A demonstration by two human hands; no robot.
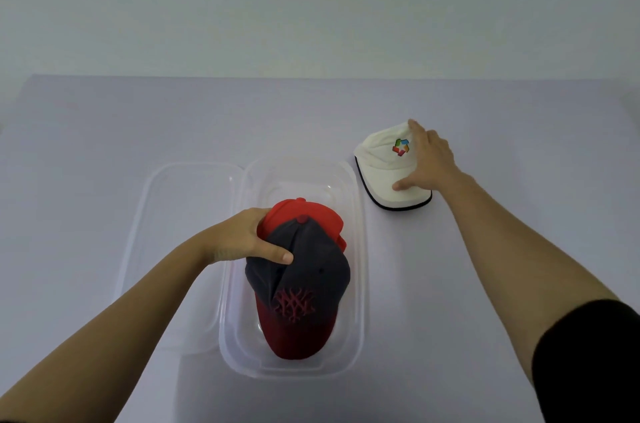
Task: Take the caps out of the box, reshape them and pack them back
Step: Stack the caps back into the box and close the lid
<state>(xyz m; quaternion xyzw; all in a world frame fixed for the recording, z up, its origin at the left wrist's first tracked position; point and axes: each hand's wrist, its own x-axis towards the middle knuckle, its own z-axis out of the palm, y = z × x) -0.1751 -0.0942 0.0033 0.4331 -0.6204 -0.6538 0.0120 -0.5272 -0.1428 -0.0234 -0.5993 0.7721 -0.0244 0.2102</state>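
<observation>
A clear plastic box (pixel 356 270) sits in the middle of the table. Inside it lies a dark navy cap (pixel 311 270) with a red brim and red embroidered logo, on top of a red cap (pixel 304 211). My left hand (pixel 242 239) grips the navy cap's crown at its left side, thumb on top. A white cap (pixel 384 162) with a colourful logo and dark-edged brim lies on the table to the right of the box. My right hand (pixel 427 159) rests on it, fingers spread over the crown and thumb on the brim.
The box's clear lid (pixel 173 214) lies flat on the table, touching the box's left side. The table (pixel 104 131) has a pale lilac cover and ends at a plain wall behind.
</observation>
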